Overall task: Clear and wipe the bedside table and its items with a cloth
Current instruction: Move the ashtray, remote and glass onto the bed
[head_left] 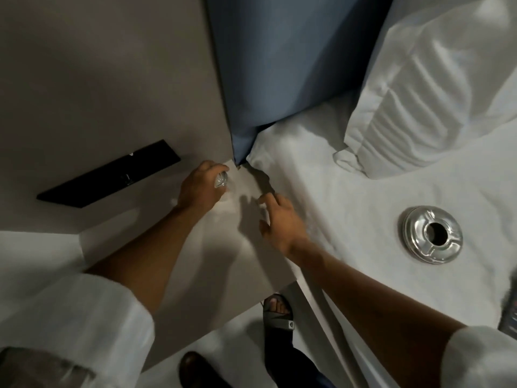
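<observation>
The grey bedside table [218, 264] fills the middle of the view, between the wall and the bed. My left hand [200, 186] is at the table's far corner, closed around a small clear glass [221, 180] that stands on or just above the top. My right hand [279, 222] hovers over the table's right edge beside the bed, thumb and fingers apart. A pale, blurred clear object [263, 211] sits between its thumb and fingers. Whether the hand grips it cannot be told. No cloth is visible.
A shiny metal ashtray [432, 233] lies on the white bed sheet to the right, below a white pillow [436, 88]. A blue headboard [279, 65] rises behind. A black panel [112, 175] is on the wall. My sandalled foot [278, 312] and a dark shoe [193, 368] are below.
</observation>
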Motion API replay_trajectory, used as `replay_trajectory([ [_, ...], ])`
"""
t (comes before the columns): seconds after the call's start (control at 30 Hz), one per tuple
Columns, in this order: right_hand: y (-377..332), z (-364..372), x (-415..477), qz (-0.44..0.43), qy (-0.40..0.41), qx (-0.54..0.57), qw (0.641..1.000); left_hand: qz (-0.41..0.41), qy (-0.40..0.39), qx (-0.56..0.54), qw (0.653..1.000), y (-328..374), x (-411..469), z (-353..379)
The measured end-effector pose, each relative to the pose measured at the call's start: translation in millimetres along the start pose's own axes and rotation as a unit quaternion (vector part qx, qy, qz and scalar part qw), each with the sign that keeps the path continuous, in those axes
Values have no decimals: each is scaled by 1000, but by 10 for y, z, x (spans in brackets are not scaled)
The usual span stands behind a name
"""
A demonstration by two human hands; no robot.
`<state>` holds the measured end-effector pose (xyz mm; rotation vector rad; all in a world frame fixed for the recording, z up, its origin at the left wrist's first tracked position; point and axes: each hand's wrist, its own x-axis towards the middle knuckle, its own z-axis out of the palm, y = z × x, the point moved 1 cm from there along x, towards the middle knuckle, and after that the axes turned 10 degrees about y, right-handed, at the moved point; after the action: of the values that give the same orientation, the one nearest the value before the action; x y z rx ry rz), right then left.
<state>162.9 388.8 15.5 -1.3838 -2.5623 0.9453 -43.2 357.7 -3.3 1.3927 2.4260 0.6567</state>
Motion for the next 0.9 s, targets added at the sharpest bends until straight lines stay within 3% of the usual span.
replay_trajectory([
  [0.13, 4, -216, 2, -15, 69, 11, 997, 11, -12, -28, 999, 306, -173, -226],
  [0.33, -97, -722, -94, -30, 135, 72, 988, 125, 1, -92, 988, 1209, -306, -687],
  [0.47, 36, -1071, -267, -6, 249, 130, 960, 184, 5, -179, 967, 1754, -345, -810],
  [0.57, 315, -1277, -479, 46, 344, 165, 923, 179, -22, -239, 954, 1986, -392, -736],
  [0.73, 815, -1366, -749, 159, 385, 166, 894, 186, -26, -80, 979, 1891, -597, -395],
  [0.9, 948, -1359, -814, 200, 404, 166, 877, 173, -86, 45, 980, 1574, -943, -178],
])
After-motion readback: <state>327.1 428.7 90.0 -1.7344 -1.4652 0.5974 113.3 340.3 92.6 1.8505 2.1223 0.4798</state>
